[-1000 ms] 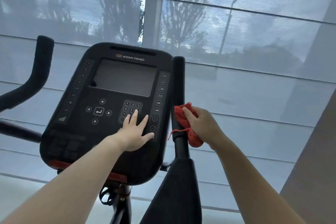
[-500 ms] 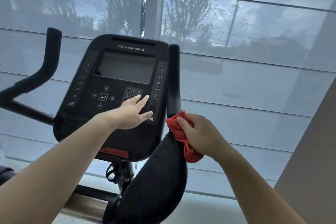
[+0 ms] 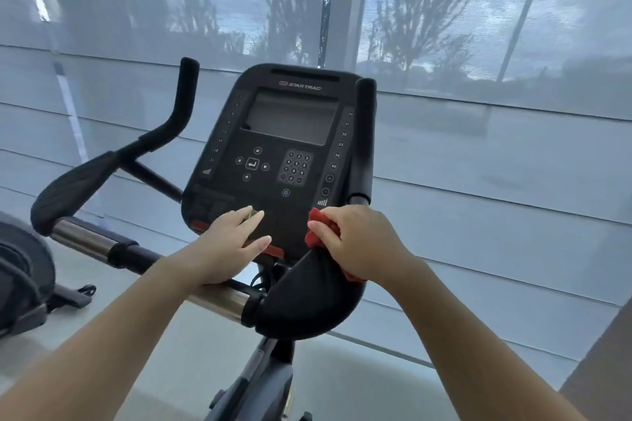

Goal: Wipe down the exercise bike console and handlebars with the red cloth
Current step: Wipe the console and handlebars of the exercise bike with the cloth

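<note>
Now that the wiping stroke has run down off the right upright grip, the right hand sits on top of the padded bend of the near right handlebar. Its fingers are curled tight around the bunched red cloth, which shows as a red lump just beside the console's lower right corner and as a sliver under the wrist; I judge the upright on this side done and the pad the surface now in hand. The left hand has slipped down too, from the keypad to the lower edge of the console, where it lies flat with fingers straight and holds nothing, bracing rather than cleaning, its heel over the chrome crossbar. Beyond it the keypad and the dark screen are uncovered, and the upright grip stands bare behind the console's right edge. The left handlebar, well apart at the far left, has no hand on it and likely remains to do. Most of the cloth is hidden inside the fist, so whether it presses the pad cannot be told; a pale blur at the left fingertips is too smeared to name, the console's lowest labels are unreadable, another machine is cut off by the left edge, and trees outside are only shadows through the blind
</note>
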`<act>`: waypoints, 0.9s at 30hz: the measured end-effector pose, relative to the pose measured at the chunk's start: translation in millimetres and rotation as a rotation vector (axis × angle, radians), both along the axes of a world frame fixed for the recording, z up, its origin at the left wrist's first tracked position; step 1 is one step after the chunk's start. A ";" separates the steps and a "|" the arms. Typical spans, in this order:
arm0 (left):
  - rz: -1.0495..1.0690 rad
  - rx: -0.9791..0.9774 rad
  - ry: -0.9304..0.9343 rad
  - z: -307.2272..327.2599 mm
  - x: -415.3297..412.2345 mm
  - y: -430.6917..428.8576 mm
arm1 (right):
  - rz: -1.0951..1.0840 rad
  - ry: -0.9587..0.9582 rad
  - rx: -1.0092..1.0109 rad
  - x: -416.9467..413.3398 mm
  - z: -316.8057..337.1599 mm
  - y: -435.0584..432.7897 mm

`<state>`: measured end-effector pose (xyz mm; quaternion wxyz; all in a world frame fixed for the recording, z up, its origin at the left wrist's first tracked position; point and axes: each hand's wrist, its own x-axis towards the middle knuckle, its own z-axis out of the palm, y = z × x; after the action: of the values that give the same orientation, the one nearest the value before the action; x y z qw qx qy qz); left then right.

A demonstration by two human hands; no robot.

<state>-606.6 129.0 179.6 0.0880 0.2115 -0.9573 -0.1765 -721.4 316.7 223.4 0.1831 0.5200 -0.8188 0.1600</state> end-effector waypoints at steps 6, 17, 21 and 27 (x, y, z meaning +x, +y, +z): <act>0.076 -0.030 0.237 -5.7 30.9 25.3 | 0.074 -0.020 0.030 25.6 -7.4 11.6; 0.036 -0.120 0.267 -15.8 81.3 78.8 | 0.255 -0.134 -0.169 68.2 -39.9 49.4; 0.008 -0.090 0.293 -17.8 94.5 94.1 | 0.200 -0.044 -0.100 68.7 -42.9 47.2; 0.009 -0.078 0.254 -19.5 102.7 101.2 | 0.171 -0.042 -0.119 68.9 -47.4 42.9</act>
<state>-503.9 230.2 160.1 0.2175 0.1881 -0.9436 -0.1642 -652.6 359.7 176.0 0.1821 0.5728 -0.7641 0.2344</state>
